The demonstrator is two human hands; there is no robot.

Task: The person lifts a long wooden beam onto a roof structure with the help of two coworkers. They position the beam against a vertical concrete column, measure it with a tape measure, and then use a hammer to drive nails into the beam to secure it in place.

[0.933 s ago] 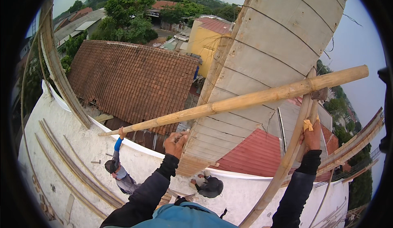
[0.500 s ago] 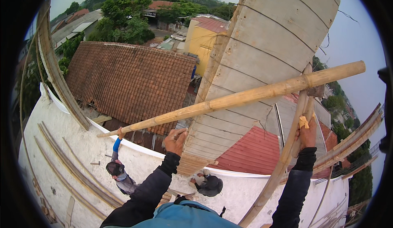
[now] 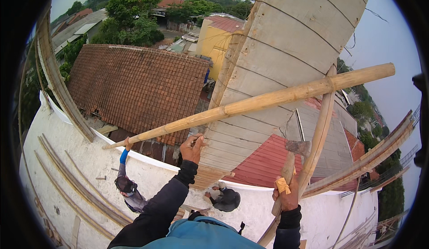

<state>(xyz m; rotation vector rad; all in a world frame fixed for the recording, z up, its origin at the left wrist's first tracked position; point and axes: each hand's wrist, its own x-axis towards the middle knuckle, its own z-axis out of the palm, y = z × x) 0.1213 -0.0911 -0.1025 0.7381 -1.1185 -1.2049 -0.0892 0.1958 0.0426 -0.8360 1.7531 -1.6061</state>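
My right hand [image 3: 287, 193] grips the wooden handle of a hatchet [image 3: 298, 147], whose dark metal head points up. A scrap of yellow material [image 3: 282, 185] is at the fingers of that hand. My left hand [image 3: 192, 149] is raised beside the lower part of a tall wire-bound board column [image 3: 277, 66], thumb and fingertips pinched; anything between them is too small to make out. A long bamboo pole [image 3: 250, 102] slants across the column above both hands. It crosses a slanting bamboo brace [image 3: 318, 130] at the right.
Far below, a person [image 3: 128, 186] at the left holds the pole's low end; another person [image 3: 225, 198] crouches near the column's foot. Bamboo poles lie on the white slab [image 3: 91, 171]. More upright board forms [image 3: 60, 81] stand at the sides. A tiled roof [image 3: 138, 88] lies beyond.
My right hand has come down and left with the hatchet, away from where the pole and brace cross. My left hand remains near the column, still pinched. The pole has hardly moved.
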